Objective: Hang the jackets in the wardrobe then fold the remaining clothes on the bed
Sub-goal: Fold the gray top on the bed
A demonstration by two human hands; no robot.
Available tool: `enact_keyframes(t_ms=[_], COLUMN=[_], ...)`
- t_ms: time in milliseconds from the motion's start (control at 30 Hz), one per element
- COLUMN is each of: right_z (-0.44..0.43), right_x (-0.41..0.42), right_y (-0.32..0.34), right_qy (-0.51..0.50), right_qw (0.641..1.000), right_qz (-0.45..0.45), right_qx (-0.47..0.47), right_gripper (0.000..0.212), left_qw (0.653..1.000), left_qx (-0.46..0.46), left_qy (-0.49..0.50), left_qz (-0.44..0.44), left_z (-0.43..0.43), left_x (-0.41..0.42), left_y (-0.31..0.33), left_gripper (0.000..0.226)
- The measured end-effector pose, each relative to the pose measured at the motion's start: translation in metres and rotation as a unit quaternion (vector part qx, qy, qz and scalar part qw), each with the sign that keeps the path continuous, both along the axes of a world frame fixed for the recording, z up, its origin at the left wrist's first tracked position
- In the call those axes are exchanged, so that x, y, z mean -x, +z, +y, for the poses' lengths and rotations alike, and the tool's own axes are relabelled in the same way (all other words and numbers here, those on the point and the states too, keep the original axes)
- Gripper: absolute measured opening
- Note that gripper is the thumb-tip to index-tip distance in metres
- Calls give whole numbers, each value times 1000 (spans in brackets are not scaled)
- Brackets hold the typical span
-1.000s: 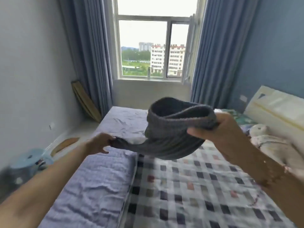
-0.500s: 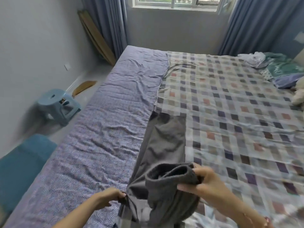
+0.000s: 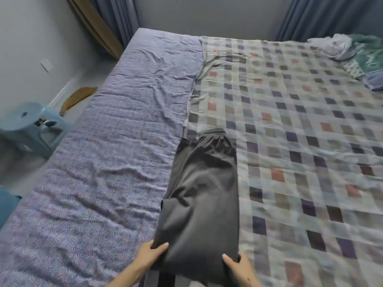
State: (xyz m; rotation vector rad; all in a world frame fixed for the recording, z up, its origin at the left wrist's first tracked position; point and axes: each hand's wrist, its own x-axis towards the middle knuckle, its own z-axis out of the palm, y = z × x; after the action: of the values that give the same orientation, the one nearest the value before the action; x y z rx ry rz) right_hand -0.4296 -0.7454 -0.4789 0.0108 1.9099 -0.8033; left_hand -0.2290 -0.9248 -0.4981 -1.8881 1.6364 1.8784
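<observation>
Looking down on a bed [image 3: 68, 235] filling most of the frame from 6 to 12 o'clock. Covered toward 3 o'clock by a checked blanket [image 3: 300, 141], rumpled and blurred near the edge of view, and toward 9 o'clock by a purple sheet [image 3: 132, 112], ring-patterned and creased. Hanging at 11 and 1 o'clock, blue curtains [image 3: 116, 15]. Stretched from 6 o'clock up to the centre, dark grey trousers [image 3: 203, 193], folded lengthwise into one long strip, lying on the blanket with the left edge along the seam between blanket and sheet, elastic waistband [image 3: 213, 132] at the far end. Standing on the floor at 9 o'clock, well apart from the trousers, a pale blue plastic stool [image 3: 31, 129]. Piled at 2 o'clock on the far corner of the blanket, a heap of clothes [image 3: 339, 46], white and green, unfolded, well apart from the trousers. Leaning against the wall at 11 o'clock, a wooden board [image 3: 97, 27]. At 6 o'clock, just left of centre, the left hand [image 3: 149, 255], pinching the near left corner of the trousers, thumb lying on top of the cloth, fingers tucked beneath and out of sight. Just right of centre at 6 o'clock, the right hand [image 3: 238, 266], gripping the near right corner the same way, thumb flat on top, one fingertip showing past the cloth's edge, the rest hidden below. Both grips narrow, closed on the cloth alone.
</observation>
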Motion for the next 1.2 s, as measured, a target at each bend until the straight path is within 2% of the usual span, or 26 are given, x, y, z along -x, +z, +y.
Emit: enact_keyframes(t_ms=[33,133,200,267,334,400,434,467,501,601,667,767,801,901,968,1068,1134,1201], right_z=[4,7,2,-3,-8,-4,-4,-3,-2,4,8,5,1,-8,-16,-25,-31,-35], right_x=[-2,-11,-8,-6,-6,-14,-20,-25,-28,-23,-16,-6,-2,9,19,28,33,37], right_y=[-7,-12,-6,1,5,12,20,25,25,24,27,51,64,123,162,233,271,310], right_qy=[-12,-26,54,156,205,112,34,-19,-60,-69,-61,-45,-42,-37,-30,8,21,11], right_qw=[1000,996,987,962,911,896,912,922,943,985,994,990,987,976,962,942,924,908], right_qz=[9,68,115,185,350,427,394,368,304,131,40,-89,-101,-70,-29,60,119,162], right_qx=[-18,-56,-96,-129,-81,56,107,119,124,91,80,104,119,203,268,329,364,385], right_gripper=[50,34,27,29,22,12,16,22,26,20,24,32,30,21,23,20,28,21], left_qw=[1000,998,998,998,996,991,987,986,989,997,999,999,999,997,991,957,935,916], left_qx=[24,59,59,62,82,132,157,163,146,40,-1,-18,-20,-32,-16,-23,-11,37], left_qy=[-9,11,22,26,11,-20,-31,-29,-19,55,50,-30,-42,6,59,146,145,87], left_qz=[-7,-11,-18,-20,-14,-10,-18,-13,-7,-20,-20,-10,2,66,116,250,324,390], left_z=[3,10,10,10,11,13,15,19,20,22,22,22,22,17,7,-15,-31,-40], left_x=[-3,-9,-10,-6,-1,1,2,2,4,11,10,12,13,17,22,30,34,30], left_y=[-4,-18,-22,-15,-7,-3,-2,-1,2,7,10,25,28,58,84,156,211,279], left_gripper=[11,9,9,7,14,17,16,16,17,37,49,14,14,20,16,21,24,21])
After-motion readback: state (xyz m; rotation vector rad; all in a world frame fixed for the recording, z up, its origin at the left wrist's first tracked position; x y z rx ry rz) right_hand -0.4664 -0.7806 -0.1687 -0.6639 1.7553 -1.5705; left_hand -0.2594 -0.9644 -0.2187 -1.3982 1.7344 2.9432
